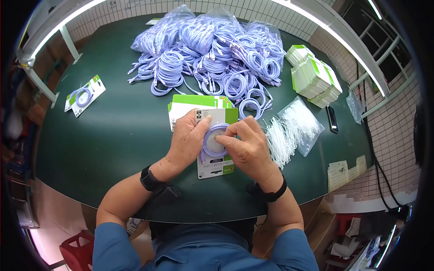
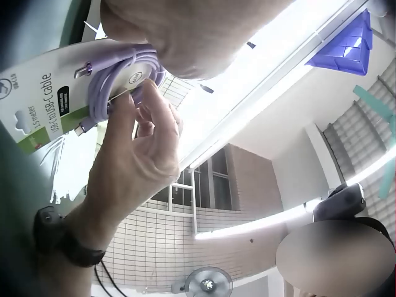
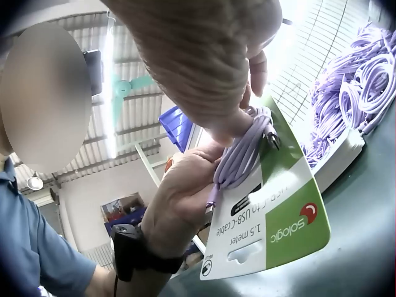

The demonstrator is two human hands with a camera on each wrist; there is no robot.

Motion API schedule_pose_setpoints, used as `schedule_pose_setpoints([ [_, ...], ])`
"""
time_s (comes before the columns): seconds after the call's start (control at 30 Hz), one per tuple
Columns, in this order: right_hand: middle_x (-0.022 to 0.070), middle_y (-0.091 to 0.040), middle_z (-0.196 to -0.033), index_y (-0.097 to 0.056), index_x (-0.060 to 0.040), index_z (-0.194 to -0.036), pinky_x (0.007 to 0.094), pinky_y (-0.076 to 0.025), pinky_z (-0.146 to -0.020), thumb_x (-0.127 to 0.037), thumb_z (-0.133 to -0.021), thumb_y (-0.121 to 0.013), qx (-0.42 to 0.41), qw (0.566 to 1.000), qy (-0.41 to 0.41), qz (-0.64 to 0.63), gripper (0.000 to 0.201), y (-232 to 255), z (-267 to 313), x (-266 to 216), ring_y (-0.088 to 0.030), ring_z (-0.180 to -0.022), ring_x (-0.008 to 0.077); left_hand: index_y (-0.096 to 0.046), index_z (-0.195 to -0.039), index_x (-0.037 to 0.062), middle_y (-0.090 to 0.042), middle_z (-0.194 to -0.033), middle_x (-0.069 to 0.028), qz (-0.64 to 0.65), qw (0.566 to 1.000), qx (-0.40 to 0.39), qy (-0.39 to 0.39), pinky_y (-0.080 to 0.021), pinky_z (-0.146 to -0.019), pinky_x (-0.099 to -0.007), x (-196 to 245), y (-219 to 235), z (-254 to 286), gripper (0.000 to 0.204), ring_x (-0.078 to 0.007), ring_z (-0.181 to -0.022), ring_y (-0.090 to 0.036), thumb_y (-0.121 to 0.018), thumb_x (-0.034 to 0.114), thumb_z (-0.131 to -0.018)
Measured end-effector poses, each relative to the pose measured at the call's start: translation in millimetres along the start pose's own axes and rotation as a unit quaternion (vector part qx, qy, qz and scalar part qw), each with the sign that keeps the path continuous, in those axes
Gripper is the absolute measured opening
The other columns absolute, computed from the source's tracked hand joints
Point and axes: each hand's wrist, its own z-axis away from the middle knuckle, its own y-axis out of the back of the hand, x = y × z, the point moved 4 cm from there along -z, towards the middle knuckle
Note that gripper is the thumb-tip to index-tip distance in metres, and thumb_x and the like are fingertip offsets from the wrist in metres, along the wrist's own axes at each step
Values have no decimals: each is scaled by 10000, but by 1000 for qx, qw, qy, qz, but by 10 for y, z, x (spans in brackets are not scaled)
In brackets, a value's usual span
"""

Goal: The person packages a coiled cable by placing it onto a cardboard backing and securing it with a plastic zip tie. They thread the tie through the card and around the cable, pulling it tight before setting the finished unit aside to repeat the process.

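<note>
A white-and-green printed card (image 1: 229,166) for a USB-C cable is held over the table, with a coiled lilac cable (image 1: 206,147) lying against its face. My left hand (image 1: 185,137) grips the card's edge and the side of the coil, thumb across the front. Over the middle of the coil, my right hand (image 1: 249,147) has thumb and forefinger pinched together. In the left wrist view, a thin white tie (image 2: 119,94) runs from those fingertips at the coil. One cable plug (image 3: 273,138) stands out from the coil in the right wrist view.
More cards (image 1: 180,105) lie stacked just behind. A large heap of lilac cables (image 1: 212,58) fills the back. White ties (image 1: 294,128) lie on a plastic bag at right, near a phone (image 1: 332,119) and stacked cards (image 1: 316,79). Finished-looking carded cable (image 1: 83,97) lies far left.
</note>
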Motion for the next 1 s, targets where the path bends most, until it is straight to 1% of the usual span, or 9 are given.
schedule_pose_setpoints([
  [0.13,-7,-626,-888,-786,-158,-966,370,-496,-677,11,-688,-826,-8,1000,14,4,328,-41,21,35,-577,-809,229,-669,-1191,-57,-757,-1058,-81,-3,1000,2,-1,-555,-793,-273,-75,25,-17,227,-93,-908,-676,-543,93,-1077],
  [0.23,-6,-633,-899,-780,-153,-957,361,-493,-669,6,-685,-834,-21,999,26,18,319,-70,37,44,-574,-808,225,-626,-1285,-50,-742,-1149,-103,-49,998,-31,13,-583,-844,-280,-141,59,-18,268,-116,-958,-699,-543,121,-1097],
  [0.3,-6,-636,-904,-778,-151,-953,356,-492,-666,3,-684,-838,-25,999,31,26,315,-86,52,36,-572,-807,223,-626,-1289,-46,-741,-1152,-101,-37,998,-37,20,-583,-849,-279,-149,52,-4,268,-114,-967,-698,-551,124,-1096],
  [0.43,4,-660,-924,-761,-125,-943,342,-494,-661,10,-701,-852,30,1000,4,-3,292,-76,45,47,-587,-809,221,-633,-1278,-37,-740,-1142,-91,-15,998,-63,20,-579,-849,-276,-70,-13,0,261,-104,-973,-689,-584,131,-1084],
  [0.53,14,-665,-923,-750,-103,-951,351,-503,-649,-5,-718,-841,116,993,-5,-35,268,-31,59,84,-596,-781,232,-647,-1242,-40,-745,-1111,-82,-18,996,-84,10,-575,-830,-272,33,-83,39,248,-92,-949,-677,-622,134,-1066],
  [0.63,26,-688,-937,-742,-91,-960,350,-507,-662,18,-758,-845,131,991,-20,-33,252,23,61,74,-621,-803,233,-640,-1270,-29,-738,-1149,-84,-43,993,-107,-33,-580,-860,-276,126,-131,82,271,-101,-990,-684,-648,140,-1059],
  [0.77,37,-708,-953,-734,-82,-963,356,-509,-678,26,-786,-843,152,987,-29,-30,234,59,85,81,-637,-810,236,-637,-1301,-29,-741,-1158,-86,-96,984,-137,-56,-579,-885,-280,106,-143,116,290,-112,-1033,-687,-644,128,-1057],
  [0.93,38,-734,-976,-728,-77,-950,366,-510,-706,7,-802,-838,139,990,-10,-18,203,62,84,-4,-655,-822,236,-631,-1335,-29,-742,-1185,-88,-87,987,-121,-65,-579,-895,-286,59,-100,106,313,-114,-1038,-689,-635,127,-1064],
  [1.0,38,-741,-982,-728,-78,-948,368,-509,-712,2,-807,-837,136,990,-5,-22,195,74,79,-24,-662,-824,235,-631,-1344,-31,-743,-1196,-90,-48,993,-105,-33,-578,-898,-289,82,-98,105,317,-114,-1036,-690,-629,129,-1070],
])
